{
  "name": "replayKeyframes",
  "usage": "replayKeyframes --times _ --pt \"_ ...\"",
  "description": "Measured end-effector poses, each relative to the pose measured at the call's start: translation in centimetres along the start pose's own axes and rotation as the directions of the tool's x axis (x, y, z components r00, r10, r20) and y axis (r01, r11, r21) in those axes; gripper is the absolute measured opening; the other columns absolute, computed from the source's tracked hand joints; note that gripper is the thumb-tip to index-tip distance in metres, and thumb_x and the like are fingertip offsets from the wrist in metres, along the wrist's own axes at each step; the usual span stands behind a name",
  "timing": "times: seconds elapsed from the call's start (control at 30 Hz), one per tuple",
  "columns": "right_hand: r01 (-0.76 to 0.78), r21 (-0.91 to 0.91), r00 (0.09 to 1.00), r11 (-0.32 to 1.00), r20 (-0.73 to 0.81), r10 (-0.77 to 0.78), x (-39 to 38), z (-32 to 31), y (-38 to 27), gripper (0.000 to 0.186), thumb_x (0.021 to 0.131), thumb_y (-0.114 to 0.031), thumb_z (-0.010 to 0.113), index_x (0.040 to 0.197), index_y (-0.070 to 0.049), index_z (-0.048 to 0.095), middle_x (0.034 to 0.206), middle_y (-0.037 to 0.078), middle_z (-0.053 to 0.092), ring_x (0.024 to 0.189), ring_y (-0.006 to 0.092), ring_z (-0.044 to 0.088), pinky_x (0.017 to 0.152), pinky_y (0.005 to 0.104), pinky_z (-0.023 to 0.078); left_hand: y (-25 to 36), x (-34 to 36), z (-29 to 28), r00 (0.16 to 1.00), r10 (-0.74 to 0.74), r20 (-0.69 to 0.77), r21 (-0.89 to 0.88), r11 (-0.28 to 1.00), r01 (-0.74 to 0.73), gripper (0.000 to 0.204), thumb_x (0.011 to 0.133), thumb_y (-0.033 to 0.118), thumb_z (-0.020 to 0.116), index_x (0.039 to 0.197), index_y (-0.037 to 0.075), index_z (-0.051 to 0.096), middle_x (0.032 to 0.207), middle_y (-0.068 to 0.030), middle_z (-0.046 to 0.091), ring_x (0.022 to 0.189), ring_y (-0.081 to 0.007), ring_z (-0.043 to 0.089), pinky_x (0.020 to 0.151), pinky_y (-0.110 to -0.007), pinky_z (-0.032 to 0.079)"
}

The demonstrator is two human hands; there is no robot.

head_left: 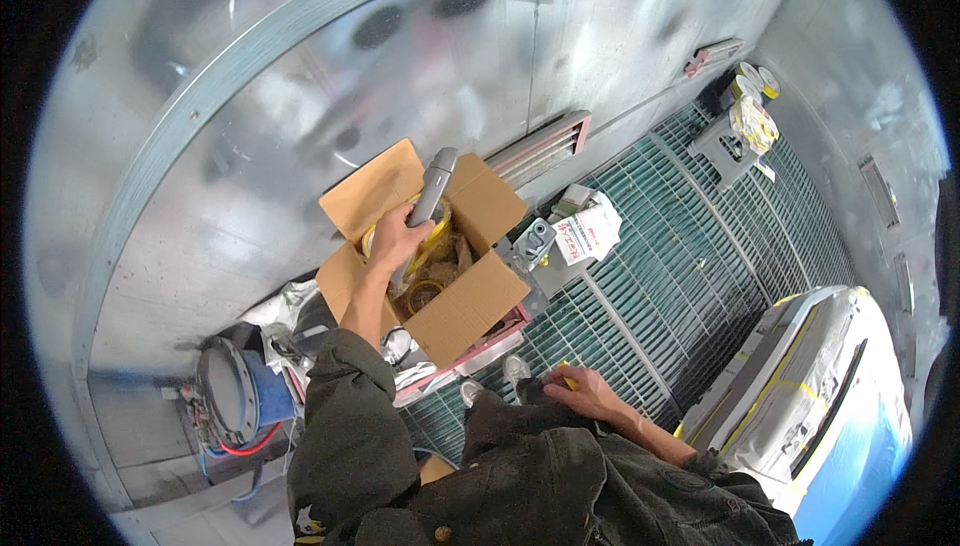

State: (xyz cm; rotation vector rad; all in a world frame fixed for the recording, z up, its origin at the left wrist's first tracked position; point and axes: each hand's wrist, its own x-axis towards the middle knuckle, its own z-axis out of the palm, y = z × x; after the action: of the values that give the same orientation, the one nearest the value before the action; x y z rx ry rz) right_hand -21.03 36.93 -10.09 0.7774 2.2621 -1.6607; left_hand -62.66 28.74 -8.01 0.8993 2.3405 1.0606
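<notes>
Plainly gripped in the left hand [397, 238]: a grey moulded plastic part [431, 189], long and slightly curved, held near its lower end and rising toward 1 o'clock out of the open cardboard box [455, 311]. Probably light and stiff, with a smooth, somewhat slippery skin; best taken around the middle of its length rather than at the thin tip, to stop it from levering in the grip. Below it in the box, yellow tape rolls [425, 291] and crumpled clear film. Right hand [583, 393], at 5 o'clock from the box, resting on the dark trousers, fingers curled on a small yellow piece [567, 380], too small to identify. Green floor grating [640, 276] underneath.
</notes>
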Motion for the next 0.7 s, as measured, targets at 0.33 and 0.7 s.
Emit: replayKeyframes --times 0.33,0.7 --pt "-0.025 0.064 0.998 0.998 -0.053 0.029 -0.3 0.3 -0.6 0.032 0.092 -0.032 0.067 0.11 -0.006 0.069 0.097 0.014 0.072 0.09 0.0285 0.071 0.081 0.0387 0.054 -3.5 2.5 5.0 0.991 -0.05 0.126 -0.217 0.973 0.077 0.026 0.083 0.025 0.074 0.088 0.001 0.066 0.075 -0.0052 0.067 0.071 -0.015 0.062 0.066 -0.034 0.047" --pt "-0.04 0.011 0.998 0.999 -0.038 0.04 0.6 0.8 -0.8 0.033 0.094 -0.033 0.064 0.11 -0.006 0.069 0.099 0.015 0.072 0.092 0.0303 0.071 0.083 0.0408 0.055 -2.1 1.4 9.0 0.965 0.13 -0.229 0.193 0.977 -0.086 0.032 0.086 0.025 0.071 0.1 -0.003 0.064 0.093 -0.023 0.065 0.094 -0.0432 0.062 0.078 -0.052 0.05"
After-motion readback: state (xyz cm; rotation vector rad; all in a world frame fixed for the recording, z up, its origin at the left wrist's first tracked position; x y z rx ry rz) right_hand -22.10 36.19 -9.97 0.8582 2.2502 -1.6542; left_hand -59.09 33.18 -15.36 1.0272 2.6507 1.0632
